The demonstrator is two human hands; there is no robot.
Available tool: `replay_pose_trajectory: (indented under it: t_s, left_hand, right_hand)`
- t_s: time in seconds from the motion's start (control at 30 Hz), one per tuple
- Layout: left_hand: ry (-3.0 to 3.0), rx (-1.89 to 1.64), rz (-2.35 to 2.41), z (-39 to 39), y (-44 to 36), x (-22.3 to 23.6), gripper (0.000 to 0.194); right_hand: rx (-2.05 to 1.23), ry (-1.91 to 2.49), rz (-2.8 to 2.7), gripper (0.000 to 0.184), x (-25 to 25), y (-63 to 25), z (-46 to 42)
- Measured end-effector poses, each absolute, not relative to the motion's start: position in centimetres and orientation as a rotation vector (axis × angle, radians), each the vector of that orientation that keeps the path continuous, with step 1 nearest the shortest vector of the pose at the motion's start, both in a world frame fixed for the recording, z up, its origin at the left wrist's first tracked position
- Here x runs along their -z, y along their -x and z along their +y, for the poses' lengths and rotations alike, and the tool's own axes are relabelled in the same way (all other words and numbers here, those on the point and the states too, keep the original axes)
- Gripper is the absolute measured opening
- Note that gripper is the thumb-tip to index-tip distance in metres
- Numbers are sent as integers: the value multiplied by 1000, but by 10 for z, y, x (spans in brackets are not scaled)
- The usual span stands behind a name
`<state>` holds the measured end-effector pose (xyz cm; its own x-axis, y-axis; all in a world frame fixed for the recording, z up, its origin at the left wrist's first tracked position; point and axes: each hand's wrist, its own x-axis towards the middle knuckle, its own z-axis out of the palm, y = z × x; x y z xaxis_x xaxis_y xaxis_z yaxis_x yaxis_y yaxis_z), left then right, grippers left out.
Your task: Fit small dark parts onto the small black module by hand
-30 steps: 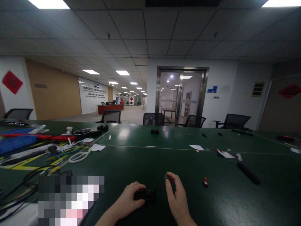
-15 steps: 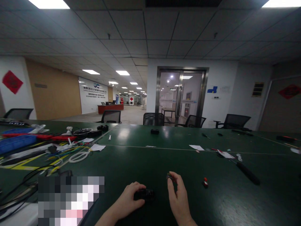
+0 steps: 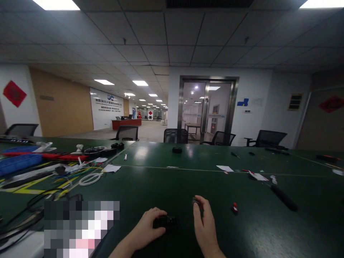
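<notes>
My left hand [image 3: 150, 225] grips a small black block-like device [image 3: 170, 222] on the green table, thumb at its near side and fingers over the far side. To its right, my right hand [image 3: 205, 224] is raised slightly, its thumb and fingertips pinching a tiny metallic-looking piece [image 3: 194, 201], too small to make out. The two hands are apart. Right of my right hand stands a small red and dark object [image 3: 234, 208] on the table.
Cables, a white coiled tube [image 3: 90, 179] and a blue tray [image 3: 20, 164] crowd the left side. A black-handled tool [image 3: 282, 197] lies to the right, near paper scraps [image 3: 258, 176]. Farther off sit a black block [image 3: 176, 150] and a small wrench [image 3: 125, 157].
My right hand has shifted slightly right, away from the black device, still pinching the tiny piece. My left hand and the device have stayed in place.
</notes>
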<state>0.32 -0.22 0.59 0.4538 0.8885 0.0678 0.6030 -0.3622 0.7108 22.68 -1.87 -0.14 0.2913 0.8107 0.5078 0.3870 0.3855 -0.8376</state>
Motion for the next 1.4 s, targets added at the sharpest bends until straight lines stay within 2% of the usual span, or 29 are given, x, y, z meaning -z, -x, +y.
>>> replay_pose_trajectory:
  t_s: [0.97, 1.4]
  left_hand:
    - [-2075, -538, 1260, -5, -5, -14, 44]
    - [-2095, -570, 1243, -1, -1, -4, 45]
  right_hand:
    - [-430, 1217, -1302, 32, 2, -225, -19]
    - [-454, 1206, -1308, 30, 3, -225, -19]
